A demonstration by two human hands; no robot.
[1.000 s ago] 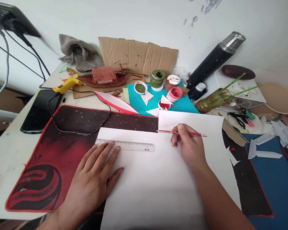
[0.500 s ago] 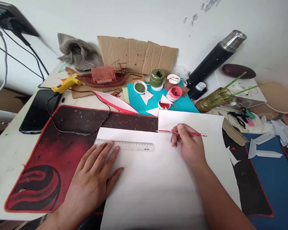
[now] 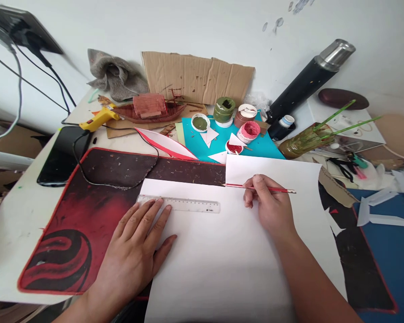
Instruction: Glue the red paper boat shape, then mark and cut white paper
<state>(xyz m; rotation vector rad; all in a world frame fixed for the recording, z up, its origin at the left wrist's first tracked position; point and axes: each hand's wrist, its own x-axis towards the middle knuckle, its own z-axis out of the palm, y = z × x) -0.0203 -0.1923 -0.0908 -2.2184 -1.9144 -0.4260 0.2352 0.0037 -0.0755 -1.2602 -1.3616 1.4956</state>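
A large sheet of white paper [image 3: 218, 260] lies over a black and red desk mat [image 3: 62, 224]. Near the paper's upper left edge rests a clear ruler [image 3: 191, 205]. My left hand [image 3: 138, 244] lies flat with fingers spread, its fingertips pressing on the ruler's left end. Above the paper's right part, my right hand [image 3: 269, 204] pinches a red pencil [image 3: 280, 190] held almost level. The pencil's tip points left, near the notch in the paper's top edge, to the right of the ruler.
Open paint jars [image 3: 223, 110] stand on a turquoise sheet [image 3: 197, 143] at the back. Left of them are a brown model boat [image 3: 148, 108] and a yellow glue gun [image 3: 99, 119] with its cord across the mat. A black flask [image 3: 306, 83] leans at the right. Paper strips [image 3: 379, 219] lie on blue.
The whole view has shifted slightly, so things appear a little further right. Both hands, the ruler and the pencil keep about the same places on the paper.
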